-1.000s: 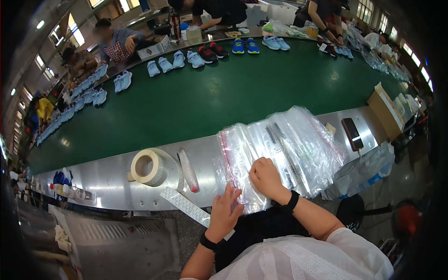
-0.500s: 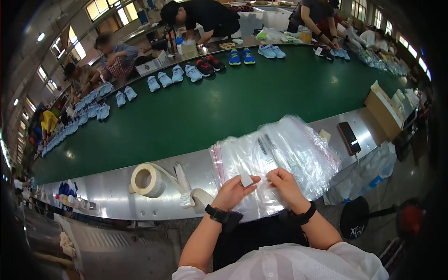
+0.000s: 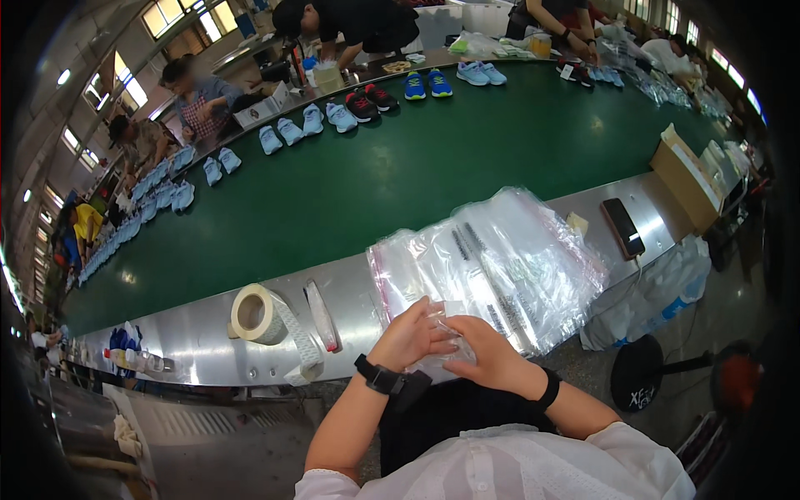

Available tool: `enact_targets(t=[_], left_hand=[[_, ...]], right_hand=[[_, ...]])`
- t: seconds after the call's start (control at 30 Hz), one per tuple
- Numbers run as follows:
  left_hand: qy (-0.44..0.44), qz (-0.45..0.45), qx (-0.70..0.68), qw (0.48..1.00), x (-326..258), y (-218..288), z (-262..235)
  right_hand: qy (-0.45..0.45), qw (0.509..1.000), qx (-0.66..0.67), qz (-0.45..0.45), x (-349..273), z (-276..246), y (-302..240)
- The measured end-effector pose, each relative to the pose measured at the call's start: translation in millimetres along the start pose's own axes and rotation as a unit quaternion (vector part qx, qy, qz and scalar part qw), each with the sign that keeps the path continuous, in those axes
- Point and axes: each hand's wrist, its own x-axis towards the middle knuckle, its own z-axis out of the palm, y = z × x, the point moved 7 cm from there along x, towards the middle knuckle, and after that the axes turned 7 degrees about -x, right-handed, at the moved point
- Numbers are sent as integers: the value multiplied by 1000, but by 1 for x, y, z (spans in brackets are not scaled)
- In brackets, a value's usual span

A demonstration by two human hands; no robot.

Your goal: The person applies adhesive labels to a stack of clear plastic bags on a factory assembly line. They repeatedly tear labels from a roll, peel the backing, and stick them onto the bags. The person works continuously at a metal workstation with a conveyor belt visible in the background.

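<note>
A crumpled part of a clear plastic bag [image 3: 454, 344] is gathered between my two hands, above the near edge of the metal ledge. My left hand [image 3: 410, 337] grips it from the left, fingers bent around the film. My right hand [image 3: 493, 357] closes on it from the other side. Just beyond them lies a spread stack of clear plastic bags [image 3: 508, 267] with pinkish edges and dark print. To the left, a roll of white labels [image 3: 257, 315] trails its strip along the ledge. A slim pale tool with a red end [image 3: 321, 317] lies beside that strip.
A green conveyor belt [image 3: 333, 200] runs beyond the ledge, with light blue shoes [image 3: 312, 120], dark red shoes [image 3: 362, 106] and bright blue shoes [image 3: 415, 85] along its far side. At right are a phone [image 3: 622, 227] and a cardboard box [image 3: 687, 179]. Several people work across the belt.
My hands have come together around the clear film. The small white piece on my left fingers no longer shows plainly. The label strip's loose end now hangs nearer the roll, apart from the slim tool.
</note>
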Motion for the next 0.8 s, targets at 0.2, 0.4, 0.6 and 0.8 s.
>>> enact_targets(t=[0.2, 0.4, 0.6, 0.8], left_hand=[[21, 125, 8, 992, -120, -8, -4], [249, 233, -6, 940, -211, -61, -143], [512, 243, 43, 823, -218, -87, -260], [432, 280, 301, 803, -167, -72, -322]], right_hand=[[-37, 963, -251, -84, -5, 46, -8], [172, 929, 254, 207, 5, -36, 52], [396, 842, 163, 328, -83, -144, 134], [440, 815, 36, 375, -137, -166, 148]])
